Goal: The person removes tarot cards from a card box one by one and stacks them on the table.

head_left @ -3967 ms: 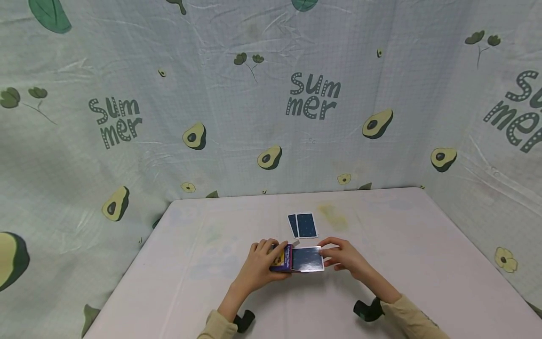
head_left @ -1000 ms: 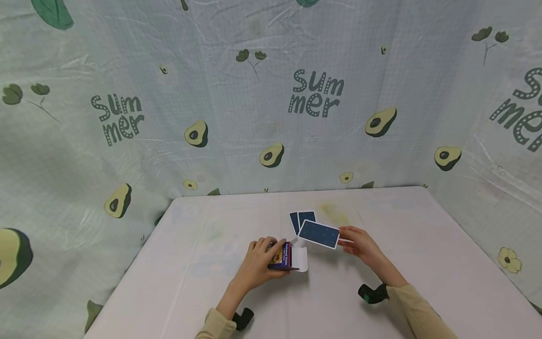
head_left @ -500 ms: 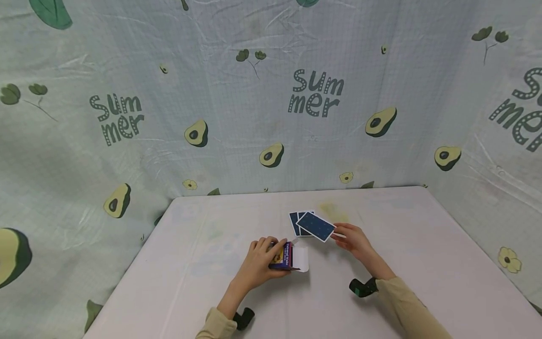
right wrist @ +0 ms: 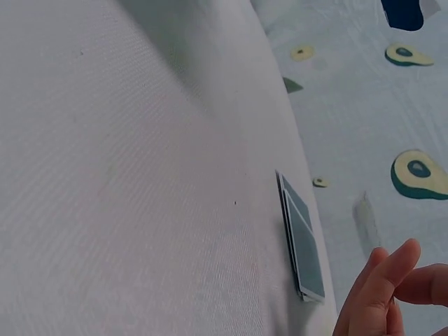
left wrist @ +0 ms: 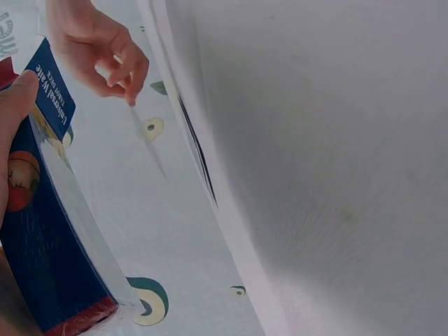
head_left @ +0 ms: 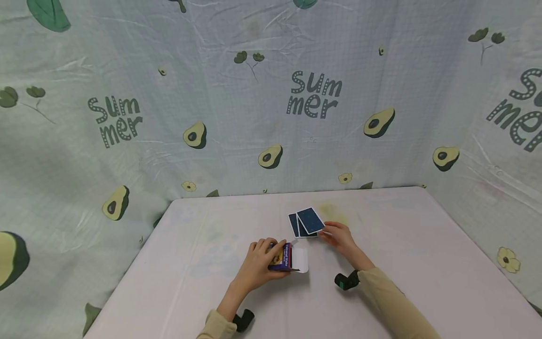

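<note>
My left hand (head_left: pixel 257 264) grips a blue and purple tarot deck box (head_left: pixel 282 260) above the table, its white end flap (head_left: pixel 300 260) folded out to the right. The left wrist view shows "Universal Waite" on the box (left wrist: pixel 52 231). Thumb and fingers of my right hand (head_left: pixel 342 240) pinch one dark blue tarot card (head_left: pixel 310 221) by its near right corner. That card (left wrist: pixel 147 140) appears nearly edge-on in the left wrist view. Beneath it, a few more tarot cards (right wrist: pixel 304 245) lie face down and overlapping on the table, partly covered in the head view.
A white cloth covers the table (head_left: pixel 203 282). Behind it hangs a pale curtain (head_left: pixel 237 103) with avocado prints. Black wrist cameras sit under the left wrist (head_left: pixel 244 320) and the right wrist (head_left: pixel 347 281).
The card slid out of the box rightward, then my right hand carried it forward and left over the lying cards, turning it more upright. The left hand stays put with the box.
</note>
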### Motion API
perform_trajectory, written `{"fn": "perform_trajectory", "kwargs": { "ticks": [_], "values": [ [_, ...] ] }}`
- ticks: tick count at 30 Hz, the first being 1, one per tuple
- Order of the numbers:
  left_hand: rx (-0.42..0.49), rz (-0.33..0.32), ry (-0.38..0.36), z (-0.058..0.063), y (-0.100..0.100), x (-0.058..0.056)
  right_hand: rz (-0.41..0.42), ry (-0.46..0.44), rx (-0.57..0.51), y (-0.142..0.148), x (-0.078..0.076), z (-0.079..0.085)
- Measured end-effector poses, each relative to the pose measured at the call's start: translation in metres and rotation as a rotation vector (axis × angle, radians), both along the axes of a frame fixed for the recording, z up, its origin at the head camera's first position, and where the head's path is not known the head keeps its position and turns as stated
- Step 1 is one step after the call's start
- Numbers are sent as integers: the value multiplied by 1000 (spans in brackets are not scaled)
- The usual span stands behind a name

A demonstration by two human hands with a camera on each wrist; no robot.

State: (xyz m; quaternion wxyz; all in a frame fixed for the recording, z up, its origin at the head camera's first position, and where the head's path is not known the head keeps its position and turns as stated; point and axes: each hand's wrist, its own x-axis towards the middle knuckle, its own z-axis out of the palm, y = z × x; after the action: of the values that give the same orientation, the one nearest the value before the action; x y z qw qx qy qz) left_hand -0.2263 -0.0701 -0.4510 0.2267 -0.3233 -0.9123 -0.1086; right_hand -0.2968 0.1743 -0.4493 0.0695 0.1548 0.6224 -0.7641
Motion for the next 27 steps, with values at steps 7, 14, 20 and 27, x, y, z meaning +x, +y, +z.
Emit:
{"fn": "perform_trajectory", "kwargs": {
  "ticks": [7,14,20,27],
  "values": [
    [9,12,-16,1,-1,1,-3,40,-59,3,-47,-59],
    [4,15,-5,-2,-1,1,20,108,-163,13,-98,-133],
    [7,7,19,-3,-1,0,-49,-26,-17,-12,-40,-49],
    [9,4,28,-3,-2,-1,-46,11,-38,-10,-55,-68]
  ]
}}
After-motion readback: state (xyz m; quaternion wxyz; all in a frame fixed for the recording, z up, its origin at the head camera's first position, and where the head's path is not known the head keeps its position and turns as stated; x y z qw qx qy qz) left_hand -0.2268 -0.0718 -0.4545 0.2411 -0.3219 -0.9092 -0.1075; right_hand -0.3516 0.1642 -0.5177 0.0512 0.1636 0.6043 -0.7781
